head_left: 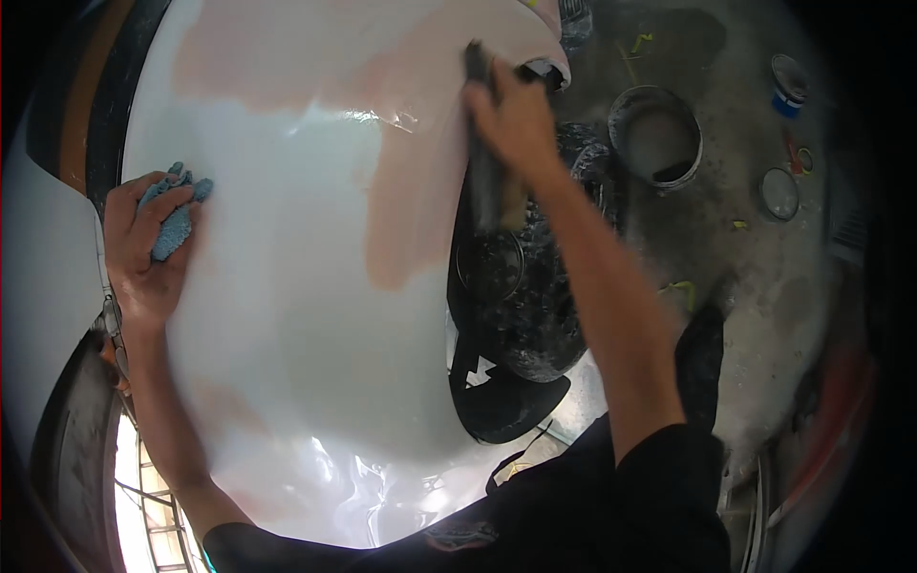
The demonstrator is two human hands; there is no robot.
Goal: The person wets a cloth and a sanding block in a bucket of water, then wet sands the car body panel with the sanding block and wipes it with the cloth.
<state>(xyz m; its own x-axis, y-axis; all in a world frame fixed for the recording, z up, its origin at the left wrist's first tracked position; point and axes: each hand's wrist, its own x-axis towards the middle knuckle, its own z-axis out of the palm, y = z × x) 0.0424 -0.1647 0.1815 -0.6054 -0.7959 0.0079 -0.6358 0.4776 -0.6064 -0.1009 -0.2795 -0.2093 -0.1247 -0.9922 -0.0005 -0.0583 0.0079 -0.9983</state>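
The left hand's grip (143,250) is wrapped around a blue cloth (172,237) at the left side of the pale panel (287,210). The right hand's grip (519,122) clasps a long dark tool (485,191) (blurred) by the panel's pinkish edge.

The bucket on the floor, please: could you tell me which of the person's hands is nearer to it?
Right: the right hand is left of the bucket in the picture; the left hand is farther away, across the white panel, holding a blue cloth.
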